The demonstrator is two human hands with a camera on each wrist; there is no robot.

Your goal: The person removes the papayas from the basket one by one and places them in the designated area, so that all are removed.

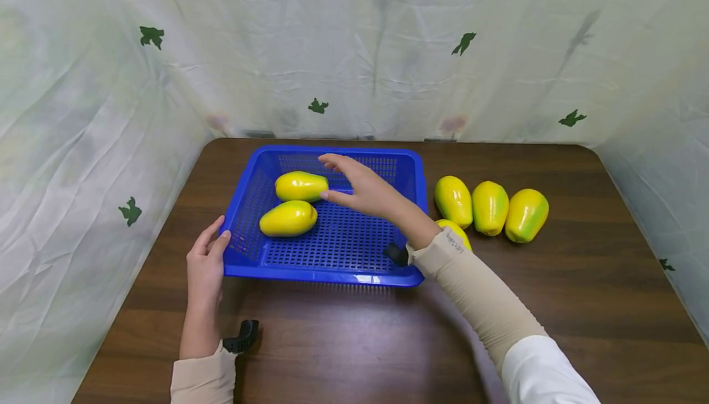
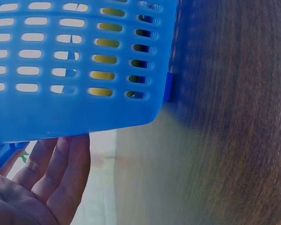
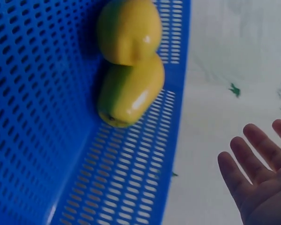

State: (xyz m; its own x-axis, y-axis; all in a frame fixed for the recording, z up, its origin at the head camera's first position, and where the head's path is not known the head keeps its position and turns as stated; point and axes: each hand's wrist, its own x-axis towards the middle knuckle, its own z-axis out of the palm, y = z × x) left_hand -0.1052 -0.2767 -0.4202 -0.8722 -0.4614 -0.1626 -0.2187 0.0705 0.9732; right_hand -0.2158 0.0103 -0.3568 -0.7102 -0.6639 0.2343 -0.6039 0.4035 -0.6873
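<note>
A blue perforated plastic basket [image 1: 343, 276] stands on the brown table. My left hand [image 1: 206, 262] grips its left rim, with the thumb at the near part of the edge; the fingers [image 2: 75, 173] reach up to the rim in the left wrist view. Inside the basket, toward its left, lie two glossy yellow-green fruits shaped like mangoes, one fruit [image 1: 301, 186] behind the other fruit [image 1: 288, 218]. Over the basket hovers my right hand [image 1: 362, 188], fingers spread and holding nothing. Its thumb overlaps the end of the farther fruit in the head view.
Right of the basket lie several more such fruits: a fruit [image 1: 453, 201], a fruit [image 1: 490, 208], a fruit [image 1: 527, 215] and one [image 1: 455, 230] partly hidden by my right forearm. Pale cloth [image 1: 365, 53] with green patches hangs around the table [image 1: 587, 305].
</note>
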